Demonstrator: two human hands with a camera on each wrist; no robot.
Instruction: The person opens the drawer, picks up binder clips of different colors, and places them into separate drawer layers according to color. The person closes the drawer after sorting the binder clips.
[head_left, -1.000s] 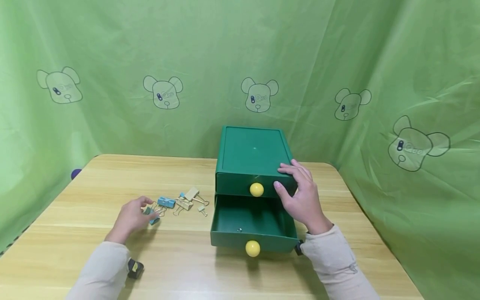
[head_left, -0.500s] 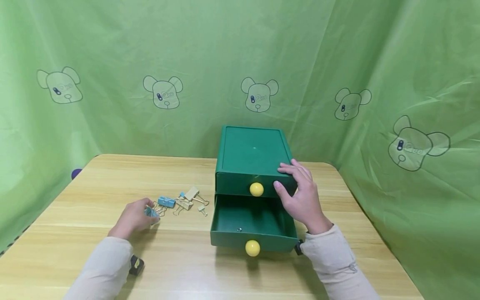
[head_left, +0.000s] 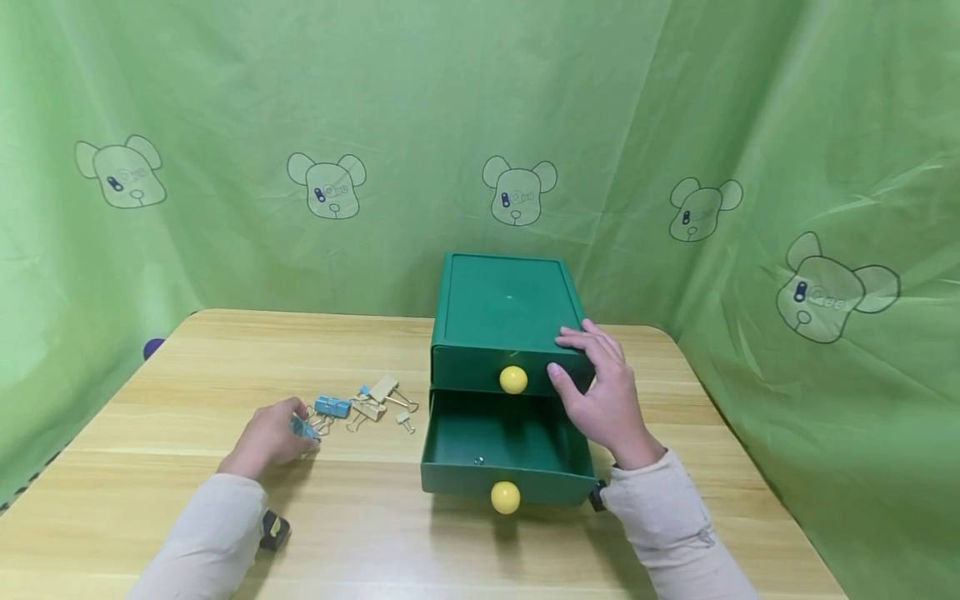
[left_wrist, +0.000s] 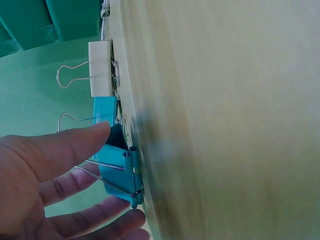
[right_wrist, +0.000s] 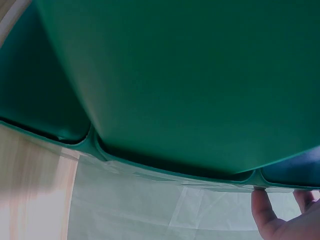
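Observation:
My left hand [head_left: 266, 435] is at the left end of a group of binder clips, its thumb and fingers around a blue binder clip [left_wrist: 119, 172]. That clip's wire handles point back toward the palm in the left wrist view. Just beyond it lie another blue binder clip [head_left: 332, 406] and beige binder clips [head_left: 385, 388]. On the right, my right hand [head_left: 606, 400] rests on the corner of a green two-drawer box [head_left: 510, 300], fingers over the top and thumb against the front. The lower drawer [head_left: 457, 477] stands pulled out; the upper one is closed.
A tiny pale clip [head_left: 405, 422] lies between the group and the box. Yellow knobs [head_left: 506, 497] stick out from the drawer fronts. A small shiny spot [head_left: 479, 460] shows inside the pulled-out drawer. Green curtains [head_left: 420, 100] surround the wooden table [head_left: 360, 533].
The left hand's thumb and fingers have closed around the nearest blue binder clip, and the hand has shifted slightly to the right. The right hand and the box have stayed put.

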